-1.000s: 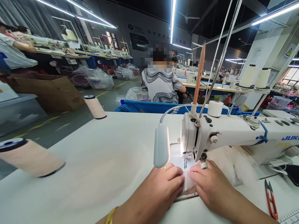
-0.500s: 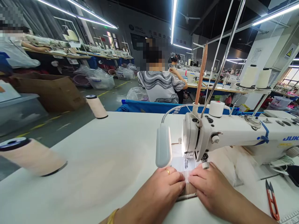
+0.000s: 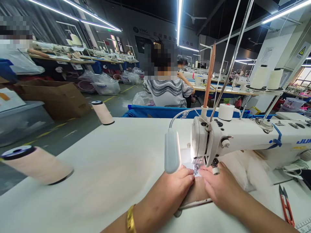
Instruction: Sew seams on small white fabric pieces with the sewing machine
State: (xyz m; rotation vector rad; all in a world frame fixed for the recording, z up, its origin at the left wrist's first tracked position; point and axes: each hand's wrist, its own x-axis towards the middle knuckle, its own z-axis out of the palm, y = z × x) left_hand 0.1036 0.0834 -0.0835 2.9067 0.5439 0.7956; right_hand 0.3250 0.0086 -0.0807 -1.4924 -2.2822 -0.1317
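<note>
My left hand (image 3: pixel 173 187) and my right hand (image 3: pixel 220 186) lie side by side on a small piece of beige and sheer white fabric (image 3: pixel 195 194), fingers pressed flat on it. Their fingertips sit right at the needle and presser foot (image 3: pixel 196 168) of a white sewing machine (image 3: pixel 245 139). A grey gooseneck lamp (image 3: pixel 172 151) hangs just above my left hand. More sheer white fabric (image 3: pixel 245 170) is bunched under the machine's arm, to the right of my right hand.
Two beige thread cones lie on the white table: one at the near left (image 3: pixel 36 165), one further back (image 3: pixel 103 112). Red thread snips (image 3: pixel 286 207) lie at the right. A person in a striped top (image 3: pixel 168 90) sits beyond a blue bin (image 3: pixel 157 111).
Both hands have slid forward with the fabric, from a little short of the presser foot to right against it. The view has shifted slightly.
</note>
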